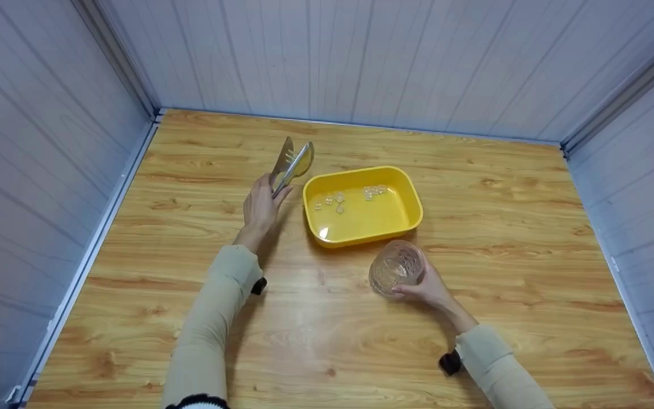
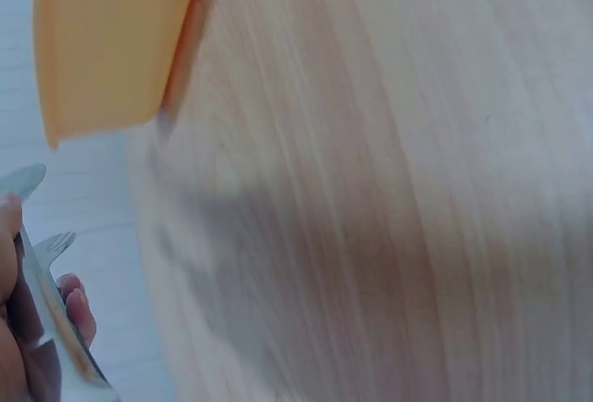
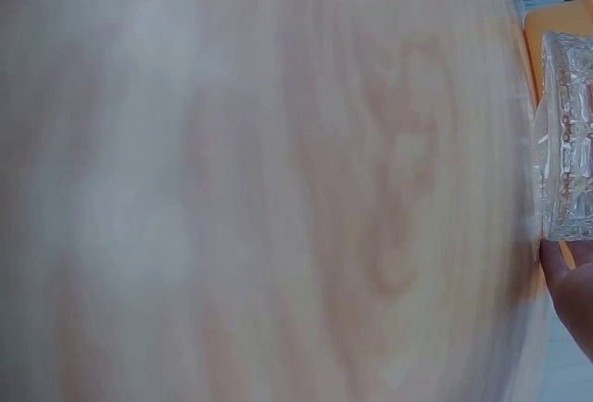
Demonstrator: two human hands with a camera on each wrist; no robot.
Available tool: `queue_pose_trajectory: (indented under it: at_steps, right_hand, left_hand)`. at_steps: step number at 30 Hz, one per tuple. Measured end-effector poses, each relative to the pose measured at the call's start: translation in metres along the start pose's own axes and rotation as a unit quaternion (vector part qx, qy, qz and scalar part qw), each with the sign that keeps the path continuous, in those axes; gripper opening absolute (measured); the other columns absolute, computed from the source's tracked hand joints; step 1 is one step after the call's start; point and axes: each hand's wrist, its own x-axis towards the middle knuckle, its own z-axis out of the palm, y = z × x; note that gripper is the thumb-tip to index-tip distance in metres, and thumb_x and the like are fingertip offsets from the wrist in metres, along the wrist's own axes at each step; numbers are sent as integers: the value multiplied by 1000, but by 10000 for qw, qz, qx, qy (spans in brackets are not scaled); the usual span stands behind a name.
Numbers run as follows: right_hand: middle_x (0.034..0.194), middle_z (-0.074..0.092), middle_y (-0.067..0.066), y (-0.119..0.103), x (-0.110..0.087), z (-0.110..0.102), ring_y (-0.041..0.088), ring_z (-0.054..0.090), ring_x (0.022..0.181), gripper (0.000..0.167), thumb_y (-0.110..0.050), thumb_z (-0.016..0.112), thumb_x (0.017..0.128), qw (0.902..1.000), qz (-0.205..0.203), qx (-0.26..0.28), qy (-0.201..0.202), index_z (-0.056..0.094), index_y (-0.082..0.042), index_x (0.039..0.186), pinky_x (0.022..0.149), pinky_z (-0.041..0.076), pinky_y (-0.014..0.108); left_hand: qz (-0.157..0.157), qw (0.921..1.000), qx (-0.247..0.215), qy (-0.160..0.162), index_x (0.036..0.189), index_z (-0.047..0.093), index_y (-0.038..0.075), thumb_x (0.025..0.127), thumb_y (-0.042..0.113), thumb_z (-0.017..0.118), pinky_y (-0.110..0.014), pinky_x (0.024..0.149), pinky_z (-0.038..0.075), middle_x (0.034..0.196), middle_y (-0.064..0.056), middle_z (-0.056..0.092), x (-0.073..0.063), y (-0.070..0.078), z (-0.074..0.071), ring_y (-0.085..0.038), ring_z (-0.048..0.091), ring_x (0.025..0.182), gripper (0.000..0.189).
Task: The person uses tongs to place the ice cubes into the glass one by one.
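My left hand (image 1: 260,207) grips a pair of metal tongs (image 1: 288,170), the tips pointing away from me and spread apart, left of the yellow basin (image 1: 361,234). In the left wrist view the tongs (image 2: 57,328) run between thumb and fingers, one tip forked. Several small clear cubes (image 1: 339,197) lie on the basin's floor in two loose groups, left and back right. A clear patterned glass (image 1: 392,267) is in my right hand (image 1: 432,287), fingers and thumb around its side, just in front of the basin. The right wrist view catches the glass (image 3: 570,138) at its edge.
A wood-grain table (image 1: 497,227) spreads around the basin. Pale panel walls (image 1: 332,57) enclose it at the back and on both sides. Dark wrist cameras (image 1: 450,362) hang beneath both cuffs.
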Motion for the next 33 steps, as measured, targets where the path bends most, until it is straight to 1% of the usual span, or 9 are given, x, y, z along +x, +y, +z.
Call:
queue_pose_trajectory:
  at_steps: [2, 4, 10, 12, 18, 22, 25, 28, 33]
  right_hand:
    - [131, 35, 27, 0, 0, 0, 33, 32, 120, 96, 8, 77, 55, 10000, -29, -59, 9, 23, 10, 133, 101, 20, 40]
    - [131, 35, 26, 0, 0, 0, 33, 32, 120, 95, 9, 77, 55, 10000, 1, -50, 8, 23, 10, 133, 101, 20, 40]
    - [131, 34, 27, 2, -2, 1, 34, 31, 120, 95, 7, 78, 56, 10000, 44, 19, 16, 23, 10, 133, 101, 19, 40]
    - [132, 33, 27, 2, -2, 1, 34, 31, 121, 96, 6, 78, 56, 10000, 61, 35, 6, 22, 10, 134, 101, 19, 41]
    - [134, 31, 27, 2, 0, -1, 35, 29, 122, 98, 4, 78, 56, 9999, 118, 0, -43, 20, 8, 135, 102, 19, 42]
    - [134, 29, 26, 2, 1, -2, 35, 28, 122, 98, 5, 78, 56, 9999, 120, 34, -40, 20, 7, 135, 102, 19, 42]
    - [134, 30, 25, 2, 2, -2, 33, 28, 123, 98, 5, 78, 56, 9998, 107, 153, -67, 20, 7, 135, 102, 19, 41]
    - [133, 31, 26, 1, 2, -1, 34, 28, 122, 98, 7, 78, 56, 9995, 56, 288, -98, 19, 8, 135, 101, 19, 42]
    - [133, 30, 27, 1, 1, 1, 34, 29, 121, 97, 9, 77, 56, 9994, 130, 319, -56, 19, 9, 135, 101, 20, 41]
  left_hand:
    - [189, 9998, -7, 97, 116, 49, 3, 81, 42, 58, -42, 65, 44, 95, -12, 55, -3, 2, -1, -28, 54, 78, 53]
    - [362, 9992, -11, 173, 115, 50, 4, 81, 41, 59, -42, 64, 44, 96, -11, 56, -6, 4, -3, -27, 54, 79, 51]
    - [691, 9974, -15, 190, 118, 50, 4, 82, 41, 58, -42, 68, 45, 100, -11, 57, -16, 12, -5, -27, 55, 86, 53]
    - [866, 9960, 45, 226, 118, 50, 4, 82, 41, 58, -42, 69, 45, 102, -12, 56, -19, 15, -5, -27, 55, 87, 53]
    - [1546, 9870, 186, 395, 115, 51, 0, 81, 32, 62, -40, 65, 45, 98, -15, 53, -26, 22, -4, -27, 53, 82, 48]
    - [1861, 9814, 248, 399, 115, 51, -1, 80, 28, 64, -39, 68, 46, 101, -16, 53, -29, 26, -3, -28, 52, 87, 48]
    - [2012, 9786, 285, 316, 115, 51, -2, 79, 26, 66, -39, 72, 46, 103, -16, 53, -31, 29, -2, -27, 52, 92, 48]
    - [2110, 9766, 397, 148, 116, 51, -2, 78, 25, 67, -38, 75, 46, 104, -17, 53, -34, 33, -2, -28, 51, 95, 49]
    - [2185, 9723, 796, -231, 116, 51, -2, 78, 28, 67, -39, 74, 46, 102, -17, 54, -37, 39, -3, -29, 52, 92, 51]
